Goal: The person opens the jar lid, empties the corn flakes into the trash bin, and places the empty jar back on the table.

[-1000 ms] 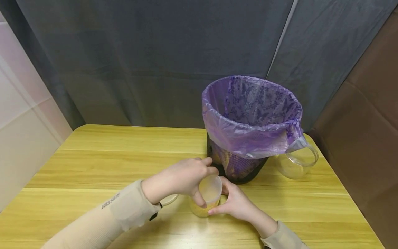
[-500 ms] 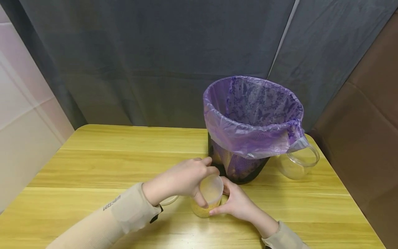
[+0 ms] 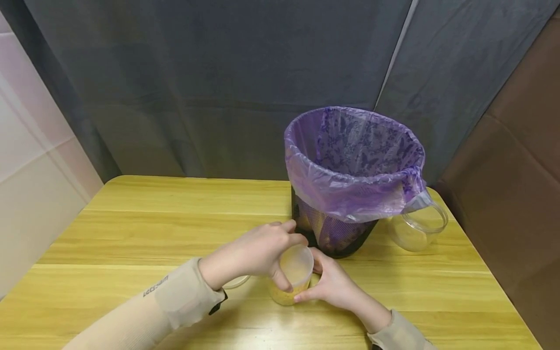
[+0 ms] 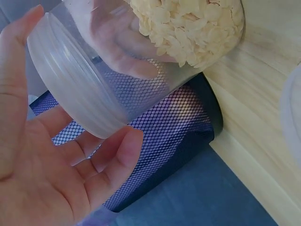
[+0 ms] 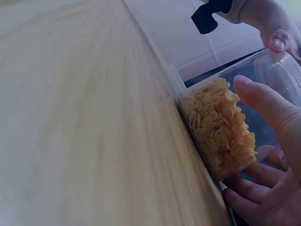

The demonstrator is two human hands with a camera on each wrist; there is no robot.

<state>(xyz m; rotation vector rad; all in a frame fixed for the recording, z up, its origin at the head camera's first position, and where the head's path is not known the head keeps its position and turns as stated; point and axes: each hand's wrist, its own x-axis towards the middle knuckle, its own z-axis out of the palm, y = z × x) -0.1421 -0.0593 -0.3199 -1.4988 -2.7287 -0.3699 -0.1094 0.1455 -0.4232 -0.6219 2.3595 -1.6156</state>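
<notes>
A clear plastic jar (image 3: 283,297) stands upright on the table, its lower part filled with yellow flakes (image 5: 218,129) that look like cornflakes. A frosted, translucent screw lid (image 3: 297,265) tops it. My left hand (image 3: 262,249) grips this lid from above, thumb on the near side and fingers at the far rim. With thumb and fingers spread around the body, my right hand (image 3: 334,286) holds the jar from the right. In the left wrist view the lid (image 4: 77,77) sits on the jar, and the right fingers show through the clear wall.
Just behind the jar is a black mesh bin (image 3: 337,238) lined with a purple bag (image 3: 345,194). Another clear jar (image 3: 413,236) stands at the bin's right. A round clear rim (image 3: 236,282) shows partly behind my left wrist. A dark curtain (image 3: 197,87) hangs behind the table.
</notes>
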